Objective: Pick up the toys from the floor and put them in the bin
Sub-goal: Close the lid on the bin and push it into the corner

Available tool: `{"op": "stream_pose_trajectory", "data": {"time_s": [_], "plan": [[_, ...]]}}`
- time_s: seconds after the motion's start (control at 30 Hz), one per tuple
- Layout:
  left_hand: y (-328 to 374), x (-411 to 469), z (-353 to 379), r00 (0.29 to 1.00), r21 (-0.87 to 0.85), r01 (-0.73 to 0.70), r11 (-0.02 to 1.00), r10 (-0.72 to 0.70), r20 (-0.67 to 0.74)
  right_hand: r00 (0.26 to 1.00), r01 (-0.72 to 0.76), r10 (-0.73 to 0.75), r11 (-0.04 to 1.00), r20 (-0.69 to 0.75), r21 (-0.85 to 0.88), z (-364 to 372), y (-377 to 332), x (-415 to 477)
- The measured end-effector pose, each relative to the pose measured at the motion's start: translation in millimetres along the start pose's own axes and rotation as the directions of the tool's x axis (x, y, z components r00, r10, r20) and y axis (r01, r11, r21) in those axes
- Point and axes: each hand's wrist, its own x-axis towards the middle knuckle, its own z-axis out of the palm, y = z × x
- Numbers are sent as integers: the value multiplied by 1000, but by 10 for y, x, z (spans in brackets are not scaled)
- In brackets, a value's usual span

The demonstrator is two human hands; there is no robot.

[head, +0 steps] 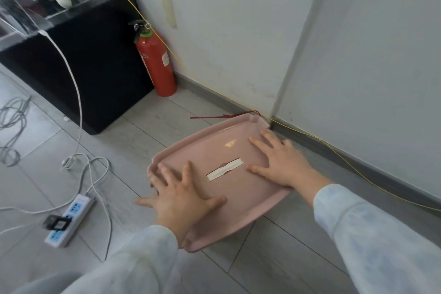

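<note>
A pink bin lid point(214, 150) with a white handle strip point(224, 169) covers the bin on the tiled floor near the wall corner. The bin body is hidden beneath it. My left hand point(179, 196) lies flat on the lid's near left part, fingers spread. My right hand point(279, 160) rests flat on the lid's right part, fingers spread too. Neither hand holds anything. No toys are visible on the floor.
A red fire extinguisher point(155, 59) stands against the wall beside a black cabinet point(83, 62). A white power strip point(69, 219) and loose cables point(78, 126) lie on the floor at left. A yellow wire point(334, 148) runs along the baseboard.
</note>
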Motion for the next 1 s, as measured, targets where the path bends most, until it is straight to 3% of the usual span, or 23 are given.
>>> {"op": "stream_pose_trajectory", "data": {"time_s": [0.13, 0.23, 0.43, 0.63, 0.87, 1.0], "plan": [[-33, 79, 93, 988, -152, 133, 979, -119, 100, 1000, -16, 16, 1000, -9, 21, 0, -4, -30], [-41, 140, 128, 991, -184, 111, 977, -95, 93, 1000, -15, 15, 999, 7, 52, -16, 22, -1], [-95, 226, 108, 1000, -200, -2, 980, 8, 29, 999, -39, 40, 997, -10, 66, 16, 74, -27], [173, 323, 41, 981, -182, -175, 968, 187, 51, 980, -193, 197, 976, -30, 104, 60, 340, -328], [855, 492, 135, 916, -42, -398, 916, 400, 37, 920, -370, 382, 920, -85, 132, 132, 743, -934], [1313, 516, 194, 855, -11, -516, 857, 516, 57, 844, -499, 525, 844, -112, 197, 239, 968, -1316]]}}
